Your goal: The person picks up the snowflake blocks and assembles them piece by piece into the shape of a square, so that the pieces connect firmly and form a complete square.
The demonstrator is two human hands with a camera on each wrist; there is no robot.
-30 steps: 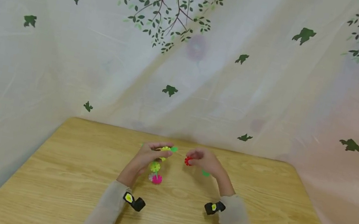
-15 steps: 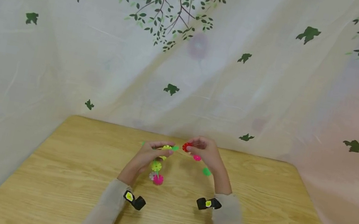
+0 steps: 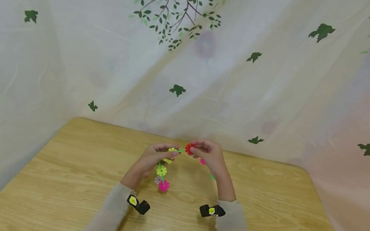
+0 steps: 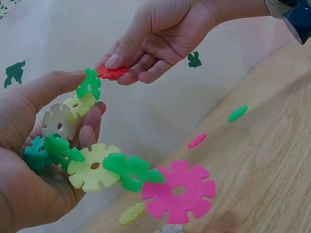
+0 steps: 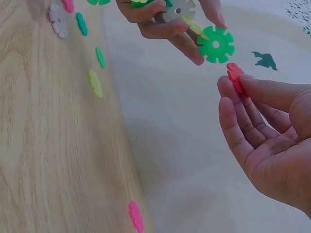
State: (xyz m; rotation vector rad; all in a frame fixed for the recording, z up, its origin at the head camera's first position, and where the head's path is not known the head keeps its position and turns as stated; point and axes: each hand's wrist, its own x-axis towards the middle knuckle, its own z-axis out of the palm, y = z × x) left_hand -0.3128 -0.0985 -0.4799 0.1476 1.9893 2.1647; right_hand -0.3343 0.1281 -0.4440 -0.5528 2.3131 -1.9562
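My left hand [image 3: 154, 158] grips a chain of interlocked plastic snowflake discs [image 4: 92, 167] above the wooden table [image 3: 264, 212]. The chain runs from a green disc [image 4: 89, 84] at the top through yellow, white, teal and green discs to a big pink disc [image 4: 179, 191] hanging lowest. My right hand [image 3: 207, 155] pinches a single red disc [image 4: 111, 72] between thumb and fingers. The red disc [image 5: 235, 76] sits just beside the top green disc [image 5: 215, 44], with a small gap in the right wrist view.
Loose discs lie on the table near its far edge: green [image 4: 237, 113], pink [image 4: 197, 140], yellow [image 4: 131, 213], and a pink disc [image 5: 135, 216] farther along. A pale curtain with leaf prints [image 3: 250, 81] hangs behind the table. Black cameras [image 3: 138, 205] sit on both wrists.
My right hand has lifted off the table with the red disc and moved left and up to the chain's top green disc. The left hand has barely shifted.
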